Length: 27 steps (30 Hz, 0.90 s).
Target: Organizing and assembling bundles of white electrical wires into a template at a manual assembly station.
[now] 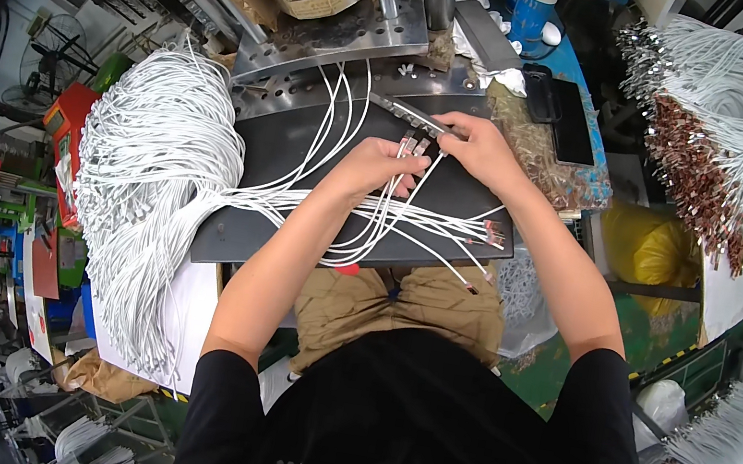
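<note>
My left hand (pixel 384 168) is closed round several white cables (pixel 384 210), whose clear plugs (pixel 412 145) stick up past the fingers. Close beside it, my right hand (pixel 478 148) pinches the right end of a slotted metal bar (pixel 405 112), which slants up to the left. One more white cable (pixel 428 179) runs down from under the right fingers; its tip is hidden there. Other cable ends (pixel 492 234) with plugs lie across the black work surface (pixel 243 246), and these cables lead left into a large white cable bundle (pixel 162 141).
A drilled metal plate (pixel 332 49) with posts stands at the far side. To the right are a dark phone-like slab (pixel 571 123) on a worn blue bench and a yellow bag (pixel 656 248). Another cable bundle (pixel 729 94) with brown ends sits at the upper right.
</note>
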### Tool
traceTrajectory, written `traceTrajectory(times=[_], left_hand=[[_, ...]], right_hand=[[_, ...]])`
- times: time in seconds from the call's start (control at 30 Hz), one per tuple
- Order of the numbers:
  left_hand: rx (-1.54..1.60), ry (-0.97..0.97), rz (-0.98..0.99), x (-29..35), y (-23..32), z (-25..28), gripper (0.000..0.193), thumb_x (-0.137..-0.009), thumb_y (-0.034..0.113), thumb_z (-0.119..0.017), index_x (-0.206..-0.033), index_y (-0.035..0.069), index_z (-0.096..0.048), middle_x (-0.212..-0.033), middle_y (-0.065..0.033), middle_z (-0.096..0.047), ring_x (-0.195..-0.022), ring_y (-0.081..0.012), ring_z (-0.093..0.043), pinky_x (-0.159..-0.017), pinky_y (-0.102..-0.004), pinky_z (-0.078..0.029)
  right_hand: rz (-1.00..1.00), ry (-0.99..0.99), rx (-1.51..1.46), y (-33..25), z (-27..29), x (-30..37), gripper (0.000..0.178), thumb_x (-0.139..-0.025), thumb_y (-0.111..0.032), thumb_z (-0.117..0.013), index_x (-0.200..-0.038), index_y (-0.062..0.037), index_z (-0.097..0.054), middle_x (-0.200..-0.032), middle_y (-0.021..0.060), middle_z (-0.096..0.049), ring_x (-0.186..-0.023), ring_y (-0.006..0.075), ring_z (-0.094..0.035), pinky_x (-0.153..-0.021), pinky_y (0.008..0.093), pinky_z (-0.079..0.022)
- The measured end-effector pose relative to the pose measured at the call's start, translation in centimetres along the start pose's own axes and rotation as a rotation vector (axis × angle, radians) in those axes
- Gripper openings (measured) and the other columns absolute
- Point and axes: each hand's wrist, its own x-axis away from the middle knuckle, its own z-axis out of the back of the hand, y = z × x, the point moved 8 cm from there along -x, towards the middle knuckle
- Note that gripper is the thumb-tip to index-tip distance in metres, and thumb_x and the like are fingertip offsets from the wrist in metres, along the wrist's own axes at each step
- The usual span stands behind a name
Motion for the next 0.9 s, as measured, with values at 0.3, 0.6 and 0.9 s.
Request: traceTrajectory(times=[0.3, 0.6, 0.9], left_hand=[[0.144, -0.037, -0.026, 0.2, -0.3, 0.2, 0.033, -0.092, 0.036, -0.074, -0.095, 0.004, -0.073, -0.08, -0.0033, -0.07, -0.072, -0.01, -0.066, -0.065, -0.0233, -0.052], [-0.181, 0.032, -0.034, 0.3, 0.0, 1.3, 0.034, -0.096, 0.032, -0.068, -0.099, -0.001, -0.071, -0.091, -0.0073, -0.073, -0.076, -0.0139, -0.068, -0.069, -0.0256, -0.053], [-0.007, -0.063, -0.076, 0.8, 0.1, 1.6, 0.029, -0.096, 0.03, -0.067, -0.098, 0.001, -0.072, -0.09, -0.0067, -0.073, -0.072, -0.0104, -0.066, -0.066, -0.0231, -0.052]], right_hand=[[-0.113, -0.065, -0.019, -1.4, 0.9, 0.5, 0.042, -0.087, -0.021, -0.074, -0.122, -0.0001, -0.067, -0.104, 0.0098, -0.073, -0.091, 0.0126, -0.065, -0.081, 0.0293, -0.052], [-0.123, -0.1, -0.004, -0.7, 0.6, 0.5, 0.051, -0.081, -0.037, -0.082, -0.117, -0.0015, -0.07, -0.095, 0.012, -0.074, -0.081, 0.0163, -0.069, -0.074, 0.03, -0.053], [-0.069, 0.008, 0.036, -0.8, 1.5, 0.3, 0.053, -0.081, -0.038, -0.082, -0.118, -0.0025, -0.07, -0.093, 0.0117, -0.074, -0.081, 0.0181, -0.07, -0.075, 0.0316, -0.053]])
